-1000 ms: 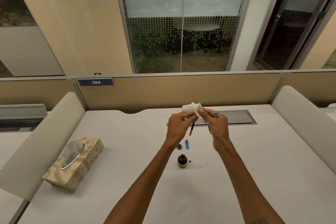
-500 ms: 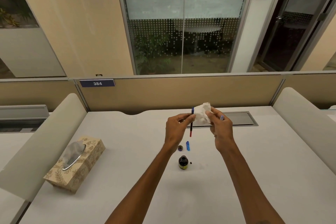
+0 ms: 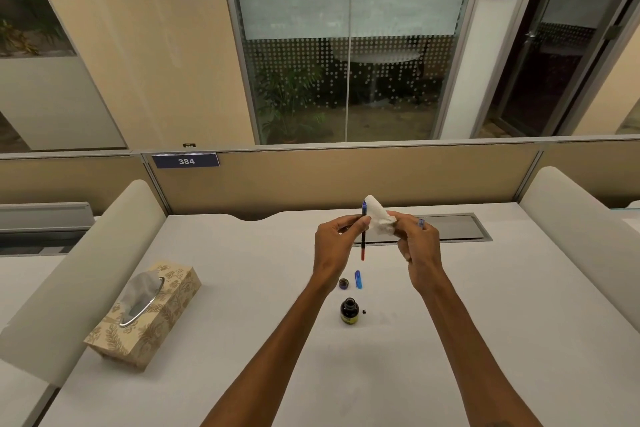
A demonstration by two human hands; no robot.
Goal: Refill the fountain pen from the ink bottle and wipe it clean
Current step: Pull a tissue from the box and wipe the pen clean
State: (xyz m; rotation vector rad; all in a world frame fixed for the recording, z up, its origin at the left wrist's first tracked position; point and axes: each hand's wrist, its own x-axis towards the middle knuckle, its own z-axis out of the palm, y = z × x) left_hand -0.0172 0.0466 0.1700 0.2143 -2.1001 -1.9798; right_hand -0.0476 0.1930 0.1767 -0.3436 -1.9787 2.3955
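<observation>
While the left hand (image 3: pixel 337 246) pinches the slim blue-and-red fountain pen (image 3: pixel 363 239) upright at frame centre, the right hand (image 3: pixel 417 243) grasps crumpled white tissue (image 3: pixel 379 218) against its tip, seemingly to blot ink.

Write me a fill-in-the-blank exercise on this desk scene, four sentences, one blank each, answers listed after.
1. The left hand holds the thin pen part roughly ____.
2. The right hand presses a white ____ against the pen's top end.
3. The ink bottle stands on the desk with its cap ____.
4. The patterned tissue box sits to the person's ____.

Answers: upright; tissue; off; left
</observation>
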